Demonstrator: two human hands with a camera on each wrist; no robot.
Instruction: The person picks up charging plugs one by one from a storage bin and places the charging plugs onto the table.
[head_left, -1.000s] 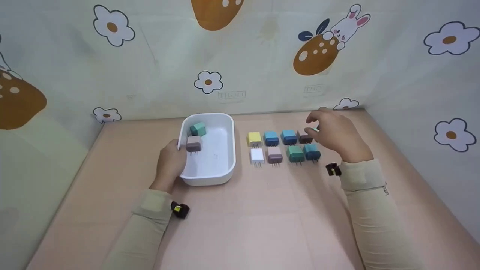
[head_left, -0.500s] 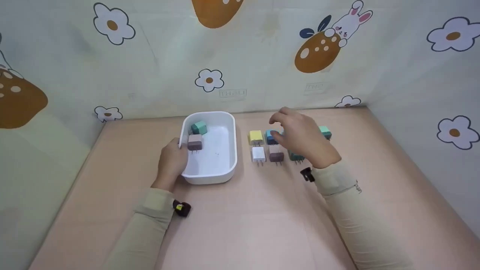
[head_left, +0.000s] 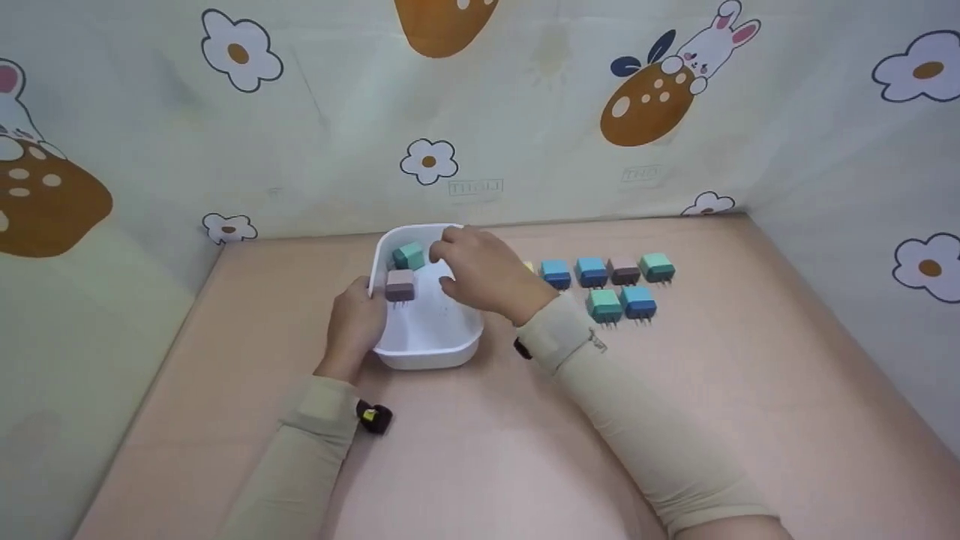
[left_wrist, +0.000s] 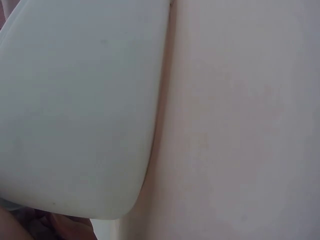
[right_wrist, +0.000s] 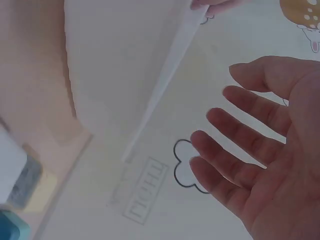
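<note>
A white plastic tray (head_left: 427, 358) stands on the pink tabletop. My left hand (head_left: 356, 322) grips its left rim. Inside the tray lie a green charger plug (head_left: 409, 256) and a mauve charger plug (head_left: 400, 285), side by side near the left wall. My right hand (head_left: 487, 270) hovers over the tray's right side. In the right wrist view that right hand (right_wrist: 265, 145) has loosely bent fingers and nothing in them. The tray's outer wall (left_wrist: 85, 110) fills much of the left wrist view.
Right of the tray, charger plugs stand in two rows: blue (head_left: 556, 274), another blue (head_left: 592, 271), dark mauve (head_left: 623, 271), green (head_left: 657, 267), and below them green (head_left: 604, 305) and blue (head_left: 639, 302). My right arm hides others. A patterned wall cloth (head_left: 337, 150) rises behind.
My right hand has swept left from the far right end of the plug rows to above the tray. My left hand keeps its grip on the tray rim.
</note>
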